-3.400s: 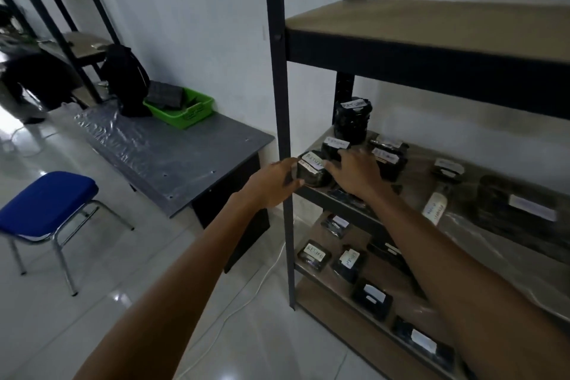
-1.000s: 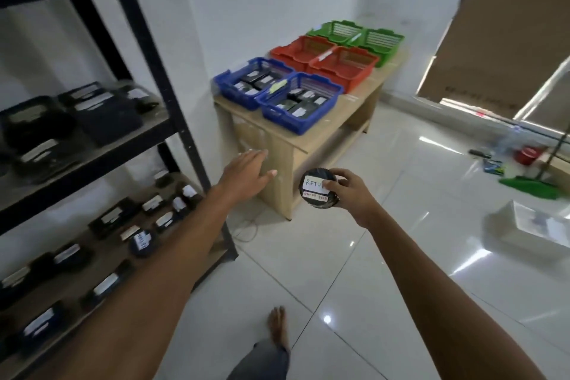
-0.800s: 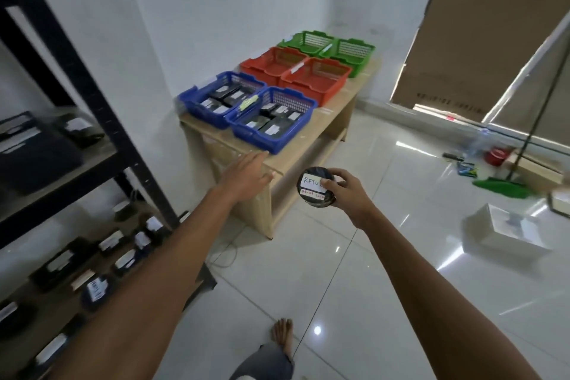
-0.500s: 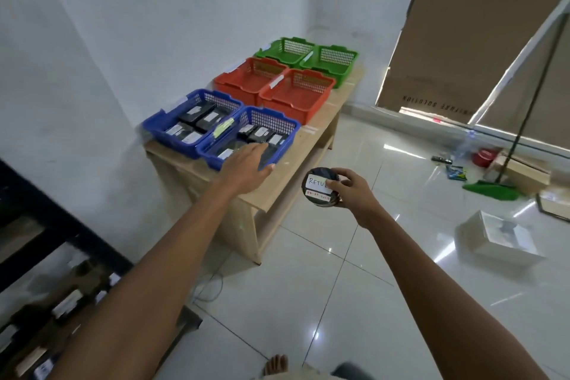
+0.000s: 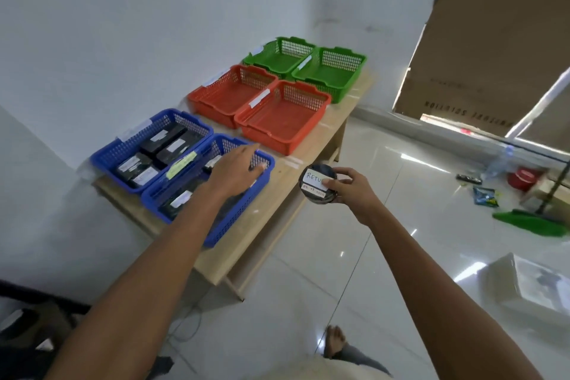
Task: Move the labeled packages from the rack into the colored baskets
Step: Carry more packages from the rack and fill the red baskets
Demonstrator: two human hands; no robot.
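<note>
My right hand (image 5: 350, 187) grips a round black package (image 5: 317, 187) with a white label reading "RETU", held just off the front edge of a wooden table (image 5: 296, 160). My left hand (image 5: 236, 168) hovers flat, fingers straight, over the near blue basket (image 5: 222, 225), which holds labeled black packages. The far blue basket (image 5: 106, 157) also holds several. Two red baskets (image 5: 283, 120) and two green baskets (image 5: 327, 71) hold nothing. A corner of the rack (image 5: 27, 324) shows at the bottom left.
A white wall runs behind the table. On the glossy tiled floor at the right lie a white box (image 5: 536, 284), a green broom head (image 5: 530, 222), a red lid and small litter. My bare foot (image 5: 334, 342) is below.
I took the round package off the rack shelf, turned right and walked to the basket table. My left hand moved from the table front to over the near blue basket.
</note>
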